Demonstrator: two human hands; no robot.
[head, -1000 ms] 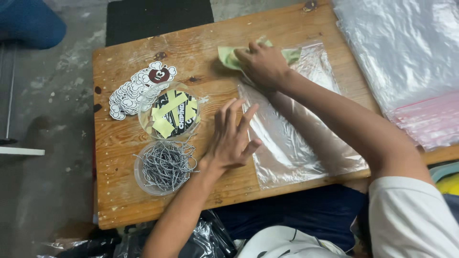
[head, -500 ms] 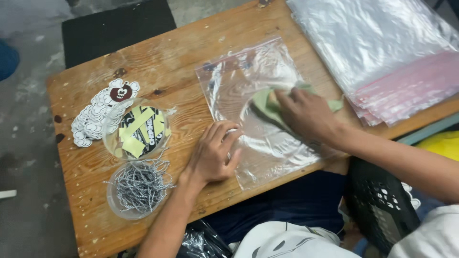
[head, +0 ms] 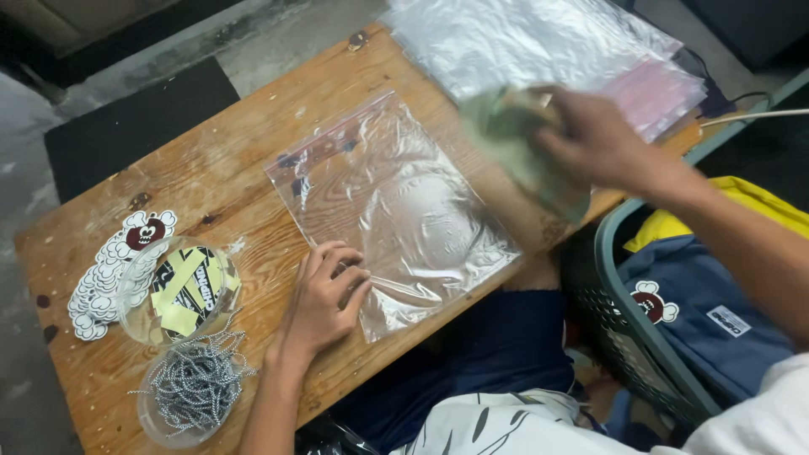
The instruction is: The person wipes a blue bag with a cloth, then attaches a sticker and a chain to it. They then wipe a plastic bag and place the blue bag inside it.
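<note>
Left hand pins a clear bag; right hand lifts a green cloth.

The left hand [head: 324, 297] has its fingers curled narrow, tips pressing the near-left corner of the clear plastic bag [head: 392, 206], which lies flat mid-table on the wooden table [head: 244, 135]. The film looks light, limp and slippery, so a corner or edge seems the best hold. The right hand [head: 602, 143] grips a soft, blurred green cloth [head: 514, 139] above the far-right edge. A stack of bags [head: 539, 38] lies far right; 2 round tubs, stickers [head: 181, 291] and cords [head: 194, 388], sit left.
</note>
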